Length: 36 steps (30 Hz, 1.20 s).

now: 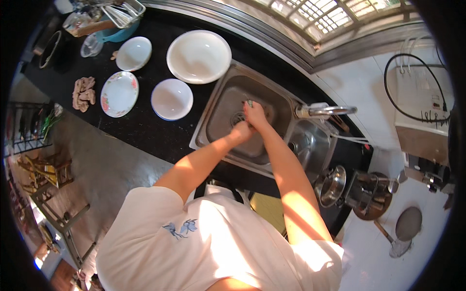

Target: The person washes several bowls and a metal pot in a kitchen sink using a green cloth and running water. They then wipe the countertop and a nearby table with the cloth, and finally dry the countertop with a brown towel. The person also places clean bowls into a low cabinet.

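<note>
My left hand (242,130) and my right hand (256,115) are close together over the large basin of the steel sink (218,119). Both look closed, with the fingers curled in. A small greenish-dark bit (250,103) shows at the far side of my right hand; its kind is too small to tell. Whatever lies between the palms is hidden. Beneath the hands, the drain strainer (237,117) shows beside my left hand. A faucet (325,111) stands to the right, its spout turned away from the hands.
Left of the sink on the black counter stand a large white bowl (199,56), a blue-rimmed bowl (172,99), a floral plate (119,94), a smaller white bowl (134,53) and ginger root (84,93). A smaller basin (308,145) and a metal pot (333,185) are on the right.
</note>
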Each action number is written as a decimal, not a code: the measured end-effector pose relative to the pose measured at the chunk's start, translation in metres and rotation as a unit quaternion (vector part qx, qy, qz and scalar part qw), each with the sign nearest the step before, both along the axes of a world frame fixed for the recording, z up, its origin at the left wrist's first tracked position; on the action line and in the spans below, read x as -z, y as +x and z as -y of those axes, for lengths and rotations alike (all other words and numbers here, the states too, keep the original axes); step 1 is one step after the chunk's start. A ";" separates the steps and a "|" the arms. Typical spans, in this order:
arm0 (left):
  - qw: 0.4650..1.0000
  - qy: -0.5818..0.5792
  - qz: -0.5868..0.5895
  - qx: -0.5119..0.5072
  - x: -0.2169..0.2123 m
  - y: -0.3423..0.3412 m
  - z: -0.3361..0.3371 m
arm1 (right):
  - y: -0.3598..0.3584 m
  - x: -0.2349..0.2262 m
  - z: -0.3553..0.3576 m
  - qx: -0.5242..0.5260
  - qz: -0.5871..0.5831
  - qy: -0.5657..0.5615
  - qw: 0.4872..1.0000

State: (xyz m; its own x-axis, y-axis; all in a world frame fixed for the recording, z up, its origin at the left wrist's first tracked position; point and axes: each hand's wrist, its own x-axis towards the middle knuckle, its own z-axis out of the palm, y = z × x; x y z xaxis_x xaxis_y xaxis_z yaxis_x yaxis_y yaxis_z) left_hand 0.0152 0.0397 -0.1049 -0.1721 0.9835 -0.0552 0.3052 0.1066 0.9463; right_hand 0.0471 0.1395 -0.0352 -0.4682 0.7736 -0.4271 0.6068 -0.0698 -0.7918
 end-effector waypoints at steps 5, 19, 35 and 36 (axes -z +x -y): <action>0.956 0.082 -0.280 -0.010 0.033 0.001 0.029 | -0.012 -0.008 0.035 0.080 0.164 0.123 0.976; 0.934 -0.061 -0.346 0.061 -0.073 0.022 0.055 | 0.064 0.079 0.038 0.418 -0.032 0.008 0.908; 0.754 -0.320 0.513 -0.256 -0.105 -0.052 0.188 | 0.061 -0.107 0.161 -0.284 -0.222 0.149 0.921; 0.738 -0.315 0.518 -0.297 -0.110 -0.055 0.190 | 0.058 -0.105 0.166 -0.283 -0.220 0.128 0.925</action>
State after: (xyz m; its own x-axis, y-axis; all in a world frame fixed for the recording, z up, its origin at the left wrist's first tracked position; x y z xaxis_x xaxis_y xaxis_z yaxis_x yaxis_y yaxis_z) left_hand -0.0393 -0.1499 0.0048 -0.1072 0.4744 -0.8737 -0.8252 0.4478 0.3444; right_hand 0.1052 -0.0268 0.0700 -0.9139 0.4008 0.0644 0.1037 0.3839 -0.9175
